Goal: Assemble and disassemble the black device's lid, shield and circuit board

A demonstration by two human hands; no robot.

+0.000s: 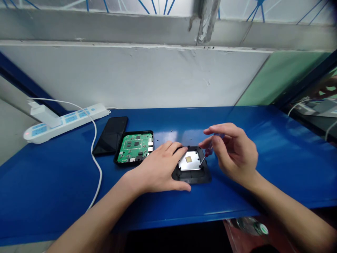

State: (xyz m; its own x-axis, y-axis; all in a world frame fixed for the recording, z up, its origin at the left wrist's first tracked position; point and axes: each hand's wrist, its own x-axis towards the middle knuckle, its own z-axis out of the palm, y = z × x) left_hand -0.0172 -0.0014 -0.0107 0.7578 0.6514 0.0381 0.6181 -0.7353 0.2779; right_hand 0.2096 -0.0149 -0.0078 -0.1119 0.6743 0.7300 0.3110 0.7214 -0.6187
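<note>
A black plastic cover [196, 177] lies on the blue table, with a silvery metal plate [194, 165] in it. At the plate's middle is a small tan pad [188, 159]. My left hand [162, 168] holds the cover at its left side, fingers on the far edge and thumb stretched along the near edge. Between the fingertips and thumb of my right hand [235, 154] is a screwdriver [209, 151] with a clear, reddish handle. Its shaft slants down to the plate's right corner; whether a screw sits under the tip cannot be made out.
Left of the cover sits a black casing [117, 161] with a green circuit board [133, 146]. It adjoins a black smartphone [112, 135]. Several small screws [171, 130] lie behind the cover. A white cable [98, 168] runs from a power strip [70, 121]. A bottle [250, 226] lies below the table edge.
</note>
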